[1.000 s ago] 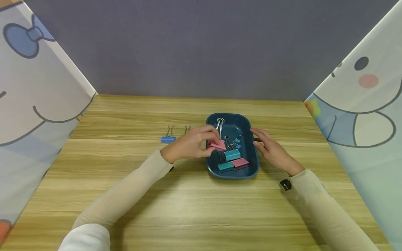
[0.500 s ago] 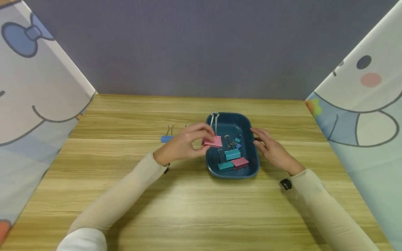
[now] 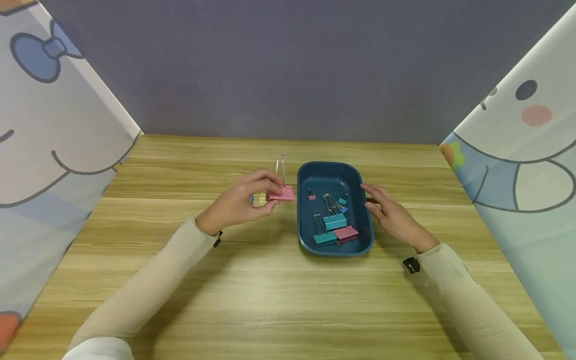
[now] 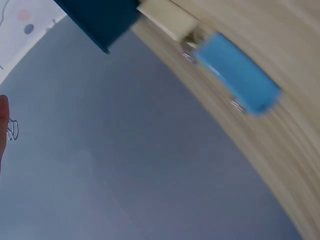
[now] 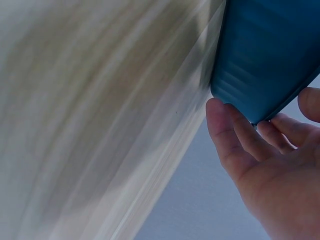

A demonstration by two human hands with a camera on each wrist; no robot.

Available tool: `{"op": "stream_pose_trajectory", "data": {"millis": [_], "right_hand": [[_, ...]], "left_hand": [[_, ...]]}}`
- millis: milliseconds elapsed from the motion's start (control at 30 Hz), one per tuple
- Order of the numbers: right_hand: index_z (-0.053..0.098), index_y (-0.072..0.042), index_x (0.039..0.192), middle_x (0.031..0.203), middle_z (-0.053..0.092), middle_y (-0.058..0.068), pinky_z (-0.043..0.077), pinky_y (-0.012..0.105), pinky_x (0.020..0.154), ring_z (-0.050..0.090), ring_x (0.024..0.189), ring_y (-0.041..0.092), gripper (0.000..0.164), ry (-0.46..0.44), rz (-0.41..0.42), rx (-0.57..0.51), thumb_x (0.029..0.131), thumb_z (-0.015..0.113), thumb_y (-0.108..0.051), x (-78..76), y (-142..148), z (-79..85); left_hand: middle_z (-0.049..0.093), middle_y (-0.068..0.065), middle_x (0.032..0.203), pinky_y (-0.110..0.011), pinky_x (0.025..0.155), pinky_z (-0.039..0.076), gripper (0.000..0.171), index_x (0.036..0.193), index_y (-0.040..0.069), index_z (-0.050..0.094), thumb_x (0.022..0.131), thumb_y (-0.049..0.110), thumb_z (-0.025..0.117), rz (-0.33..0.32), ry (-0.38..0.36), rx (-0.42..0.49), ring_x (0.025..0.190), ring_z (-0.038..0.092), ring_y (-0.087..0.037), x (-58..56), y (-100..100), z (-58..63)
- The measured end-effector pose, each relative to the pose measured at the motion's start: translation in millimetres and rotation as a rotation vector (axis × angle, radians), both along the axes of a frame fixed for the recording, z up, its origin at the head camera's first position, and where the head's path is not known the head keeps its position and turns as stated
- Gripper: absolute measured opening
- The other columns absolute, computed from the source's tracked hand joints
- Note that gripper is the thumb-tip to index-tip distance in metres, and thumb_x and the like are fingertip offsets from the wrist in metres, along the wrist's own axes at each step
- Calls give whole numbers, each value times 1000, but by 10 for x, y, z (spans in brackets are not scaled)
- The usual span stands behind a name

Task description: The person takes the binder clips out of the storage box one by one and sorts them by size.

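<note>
My left hand (image 3: 245,197) pinches a large pink binder clip (image 3: 287,194) between thumb and fingers, just left of the tray, its wire handles pointing away. Behind those fingers a yellow binder clip (image 3: 260,199) partly shows. The left wrist view has a blue binder clip (image 4: 237,72) beside the yellow one on the table; the hand mostly hides it from the head camera. Straight fingers of my right hand (image 3: 390,215) rest at the right side of the dark blue tray (image 3: 330,176). In the right wrist view its fingertips (image 5: 216,107) lie along the tray's outer wall.
Inside the tray lie two larger teal binder clips (image 3: 335,221), a pink binder clip (image 3: 346,233) and several small ones, among them a tiny pink clip (image 3: 312,196). A grey panel (image 3: 288,70) stands behind the wooden table (image 3: 252,300), with printed cloth at both sides.
My left hand has carried the pink binder clip leftward from over the tray to beside it, uncovering the tiny pink clip and covering the blue one. The right hand stays at the tray.
</note>
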State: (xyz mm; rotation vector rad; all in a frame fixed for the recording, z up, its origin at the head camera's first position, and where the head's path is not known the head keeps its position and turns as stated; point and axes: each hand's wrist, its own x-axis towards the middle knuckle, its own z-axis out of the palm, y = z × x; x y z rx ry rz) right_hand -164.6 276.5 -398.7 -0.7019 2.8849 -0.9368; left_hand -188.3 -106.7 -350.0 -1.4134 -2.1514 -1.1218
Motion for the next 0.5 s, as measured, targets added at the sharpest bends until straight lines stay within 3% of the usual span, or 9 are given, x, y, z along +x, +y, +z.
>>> {"op": "stream_pose_trajectory", "data": {"millis": [167,500], "right_hand": [[28,-6,147,144,30,16,43,53,89,51,116,36,47,4,7,-2,103,38,-19,-15,-21,-5],[29,-6,147,145,29,17,42,55,89,50,116,37,47,16,-3,8,103,39,-19,1,5,2]], "left_hand": [[61,-4,107,-29,73,48,21,92,6,69,74,-4,71,83,8,-7,89,59,-16,-5,-259,-80],[62,-2,104,-20,73,44,22,91,7,68,73,-6,74,167,25,-74,83,58,-12,-35,-624,-158]]}}
